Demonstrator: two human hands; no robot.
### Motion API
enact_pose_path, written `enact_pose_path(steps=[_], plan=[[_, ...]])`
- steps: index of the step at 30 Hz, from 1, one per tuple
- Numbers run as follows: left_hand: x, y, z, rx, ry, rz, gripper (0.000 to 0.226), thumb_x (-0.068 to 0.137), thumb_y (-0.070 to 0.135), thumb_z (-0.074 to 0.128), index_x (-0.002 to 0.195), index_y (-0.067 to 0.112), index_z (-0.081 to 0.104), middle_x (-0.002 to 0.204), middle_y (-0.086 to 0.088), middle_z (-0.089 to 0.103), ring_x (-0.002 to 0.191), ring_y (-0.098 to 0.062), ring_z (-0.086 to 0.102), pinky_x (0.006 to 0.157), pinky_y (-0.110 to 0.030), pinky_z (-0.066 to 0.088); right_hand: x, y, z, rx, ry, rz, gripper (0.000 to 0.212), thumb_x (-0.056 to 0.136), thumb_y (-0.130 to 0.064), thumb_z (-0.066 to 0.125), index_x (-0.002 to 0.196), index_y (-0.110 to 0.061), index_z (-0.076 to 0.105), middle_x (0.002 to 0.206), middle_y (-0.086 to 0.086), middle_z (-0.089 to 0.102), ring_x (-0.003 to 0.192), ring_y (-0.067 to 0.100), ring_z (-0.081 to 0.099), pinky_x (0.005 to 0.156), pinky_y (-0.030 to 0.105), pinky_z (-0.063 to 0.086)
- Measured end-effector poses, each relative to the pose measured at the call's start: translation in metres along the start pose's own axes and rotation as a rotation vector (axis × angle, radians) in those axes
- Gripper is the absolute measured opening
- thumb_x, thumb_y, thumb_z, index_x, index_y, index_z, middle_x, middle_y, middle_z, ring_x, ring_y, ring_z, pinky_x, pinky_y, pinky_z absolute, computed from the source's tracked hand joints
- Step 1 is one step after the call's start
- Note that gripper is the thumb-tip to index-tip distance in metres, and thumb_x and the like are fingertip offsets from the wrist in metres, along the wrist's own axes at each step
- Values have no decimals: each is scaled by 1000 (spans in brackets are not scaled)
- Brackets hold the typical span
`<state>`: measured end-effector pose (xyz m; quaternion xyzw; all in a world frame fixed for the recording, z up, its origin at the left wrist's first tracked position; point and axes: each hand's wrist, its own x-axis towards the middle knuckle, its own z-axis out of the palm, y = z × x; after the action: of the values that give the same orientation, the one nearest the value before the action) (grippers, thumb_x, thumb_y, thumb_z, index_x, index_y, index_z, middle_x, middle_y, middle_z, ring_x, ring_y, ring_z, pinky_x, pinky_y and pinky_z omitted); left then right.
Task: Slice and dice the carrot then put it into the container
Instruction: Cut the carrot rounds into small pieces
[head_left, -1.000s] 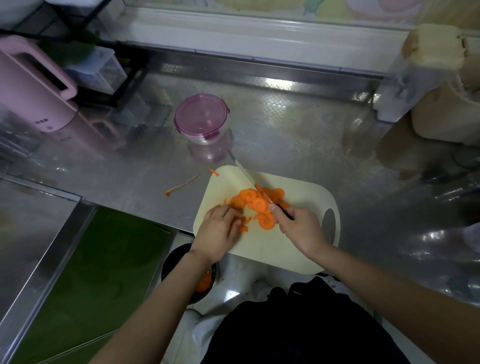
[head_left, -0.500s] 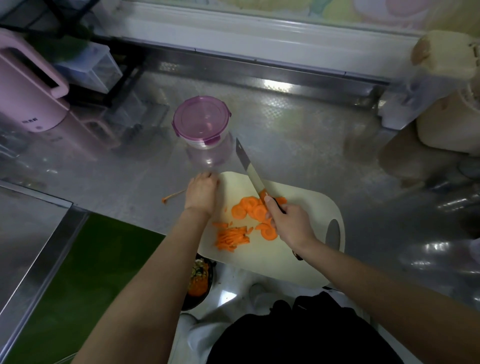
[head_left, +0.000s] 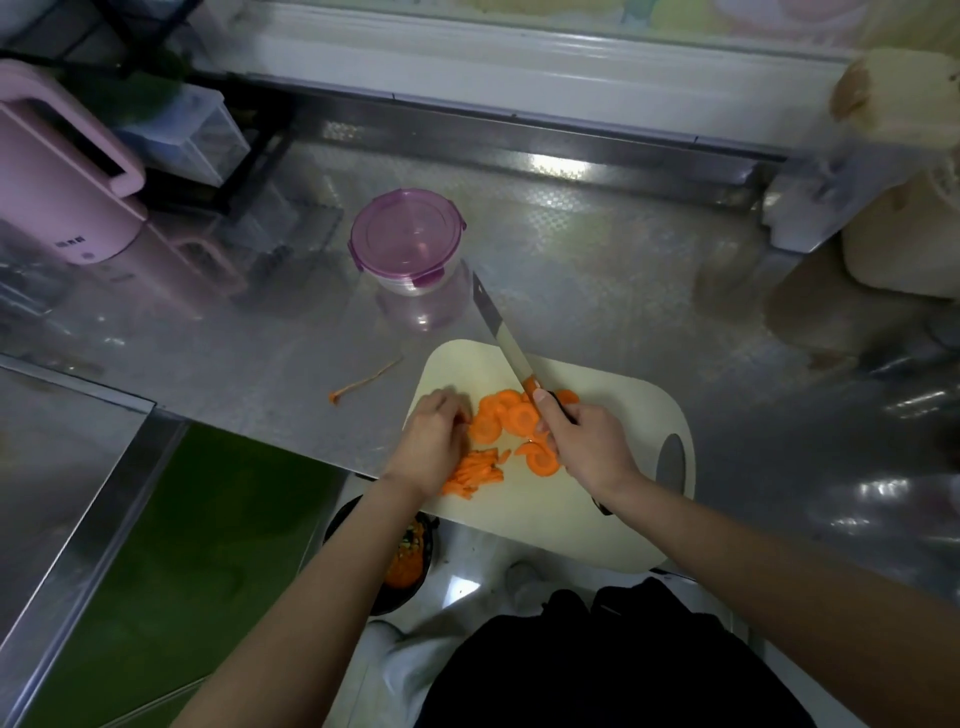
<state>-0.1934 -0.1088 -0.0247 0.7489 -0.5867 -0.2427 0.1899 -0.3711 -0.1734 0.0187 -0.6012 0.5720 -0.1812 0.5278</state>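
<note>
Two bare forearms, a bare left hand (head_left: 434, 441) and a bare right hand (head_left: 589, 447), a loose matte black garment (head_left: 597, 670) over the torso, whitish cloth (head_left: 410, 667) beside it, perhaps a trouser leg, too blurred to tell.

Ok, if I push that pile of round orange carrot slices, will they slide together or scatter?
Probably scatter: the round orange carrot slices lie loosely overlapped on the smooth cream cutting board. Thin flat discs lying down likely won't roll. Some look wet and glossy, so they may be slippery to pick up.
</note>
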Motion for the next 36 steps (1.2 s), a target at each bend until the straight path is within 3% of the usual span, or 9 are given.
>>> enact_pose_path(steps=[3, 5, 8, 11, 16, 20, 24, 31, 36], plan=[[-18, 0, 1, 15, -32, 23, 9, 87, -1, 53, 88, 5, 60, 98, -9, 53, 94, -25, 48, 89, -41, 42, -4, 2, -2, -4, -10, -9, 46, 93, -46, 50, 58, -18, 60, 53, -4, 57, 53, 9, 54, 56, 23, 43], [-29, 3, -1, 27, -18, 27, 14, 95, 11, 47, 97, 8, 61, 105, -7, 52, 99, -23, 47, 94, -38, 39, -6, 4, -3, 3, -16, -23, 46, 93, -46, 51, 58, -19, 61, 52, -6, 56, 52, 9, 54, 57, 24, 42], [-42, 6, -3, 109, -47, 10, 44, 96, 46, 35, 125, 18, 51, 126, 0, 47, 120, -18, 39, 106, -26, 21, -10, 8, -4, -13, -24, -57, 46, 93, -47, 50, 57, -20, 61, 50, -7, 55, 53, 12, 53, 60, 28, 43], [-49, 14, 4, 182, -49, -6, 72, 82, 66, 19, 128, 19, 49, 133, 1, 45, 126, -18, 34, 106, -22, 12, -16, 11, -6, -47, -31, -90, 46, 93, -46, 51, 55, -22, 58, 45, -9, 51, 51, 8, 50, 60, 26, 40], [-34, 33, 19, 147, 9, -69, 62, 87, 54, 22, 117, 13, 58, 118, -4, 53, 116, -23, 43, 100, -26, 21, -24, 16, -7, -39, -40, -70, 43, 93, -44, 52, 57, -21, 59, 39, -17, 50, 49, 5, 47, 62, 25, 38], [-29, 41, 24, 82, -27, 1, 41, 96, 36, 38, 126, 12, 53, 126, -4, 52, 121, -22, 42, 101, -26, 22, -25, 19, -9, -37, -24, -66, 43, 93, -44, 52, 57, -22, 60, 39, -16, 50, 50, 7, 48, 63, 26, 39], [-40, 38, 22, 190, 128, -65, 28, 91, 34, 50, 111, 14, 54, 112, -4, 52, 105, -24, 45, 89, -30, 26, -27, 23, -14, -29, -16, -66, 46, 92, -45, 52, 58, -17, 61, 39, -12, 49, 48, 8, 47, 60, 26, 37], [-38, 34, 24, 260, 65, -68, 32, 96, 31, 41, 118, 12, 56, 122, -4, 52, 113, -23, 44, 98, -32, 28, -30, 27, -11, -46, -8, -60, 52, 92, -46, 52, 65, -4, 65, 43, -6, 48, 49, 13, 48, 60, 28, 40], [-34, 39, 21, 163, -17, -29, 50, 90, 39, 31, 123, 12, 56, 122, -3, 54, 117, -23, 47, 100, -31, 29, -31, 26, -9, -63, -10, -70, 53, 92, -47, 52, 66, -3, 65, 47, -4, 50, 51, 15, 48, 62, 32, 42]])
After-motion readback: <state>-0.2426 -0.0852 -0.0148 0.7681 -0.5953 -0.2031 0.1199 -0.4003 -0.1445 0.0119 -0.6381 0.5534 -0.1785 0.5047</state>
